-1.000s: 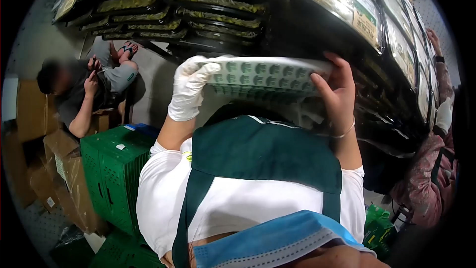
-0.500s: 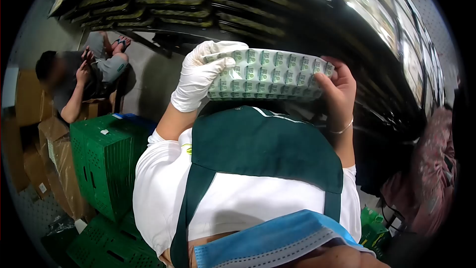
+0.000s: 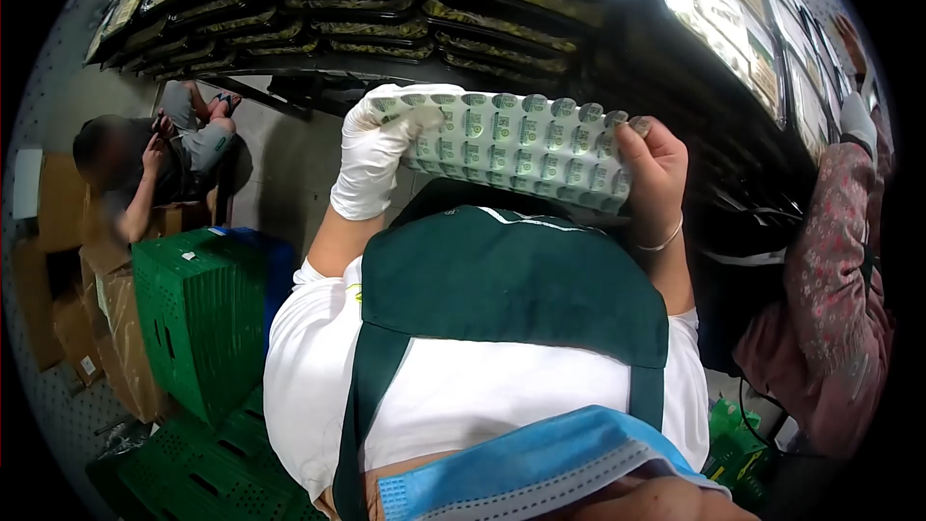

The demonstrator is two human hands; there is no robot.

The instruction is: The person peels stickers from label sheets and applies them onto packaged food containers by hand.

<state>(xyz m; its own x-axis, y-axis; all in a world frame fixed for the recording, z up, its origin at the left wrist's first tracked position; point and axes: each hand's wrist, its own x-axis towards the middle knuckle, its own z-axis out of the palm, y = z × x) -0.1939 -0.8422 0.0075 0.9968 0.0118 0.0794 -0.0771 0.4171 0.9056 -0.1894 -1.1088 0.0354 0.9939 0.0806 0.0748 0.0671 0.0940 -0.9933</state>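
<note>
A pale sheet of stickers [image 3: 521,145], printed with rows of small green and dark round labels, is stretched between my hands in front of the dark green apron. My left hand [image 3: 371,150], in a white glove, is closed on the sheet's left end. My bare right hand [image 3: 656,169] pinches the right end between thumb and fingers, at the upper corner. Beyond the sheet are stacked black trays [image 3: 328,27] with clear film tops and greenish contents. More film-covered trays [image 3: 723,29] lie at the upper right.
Green crates [image 3: 198,318] are stacked at the left, beside cardboard boxes [image 3: 121,338]. A seated person [image 3: 145,164] is at the far left. Another person in a pink patterned sleeve [image 3: 834,241] reaches toward the trays at the right. A green package [image 3: 733,444] lies low at the right.
The sheet has tilted, its printed face now more visible and its right end lower. My hands keep hold of both ends. The co-worker's hand at the right has come back into view.
</note>
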